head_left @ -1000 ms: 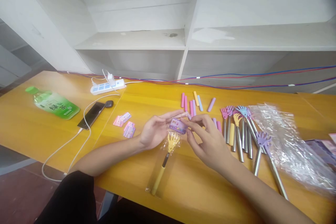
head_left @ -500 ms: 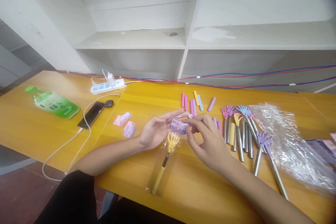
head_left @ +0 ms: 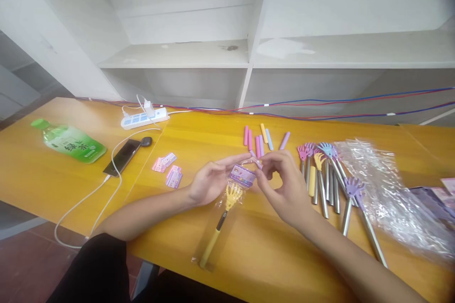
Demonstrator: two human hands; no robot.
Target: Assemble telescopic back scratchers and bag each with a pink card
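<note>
A yellow back scratcher (head_left: 233, 195) with a hand-shaped head lies inside a clear plastic bag (head_left: 215, 242). Within the bag's upper end, above the claws, sits a purple printed card (head_left: 241, 175). My left hand (head_left: 209, 181) holds the bag's top from the left, its fingers passing behind the card. From the right, thumb and index finger of my right hand (head_left: 284, 184) pinch the bag's upper right edge beside the card. The bag's lower end points toward the table's front edge.
Several back scratchers (head_left: 329, 184) and a pile of clear bags (head_left: 380, 194) lie right. Beyond my hands are coloured tubes (head_left: 258, 144). To the left are small cards (head_left: 174, 176), a phone (head_left: 122, 157), a power strip (head_left: 145, 118) and a green bottle (head_left: 73, 142). Shelving stands behind.
My right hand's fingers have shifted to the bag's upper right edge, uncovering more of the card. The card and the bag's top have tilted slightly. My left hand stays in place.
</note>
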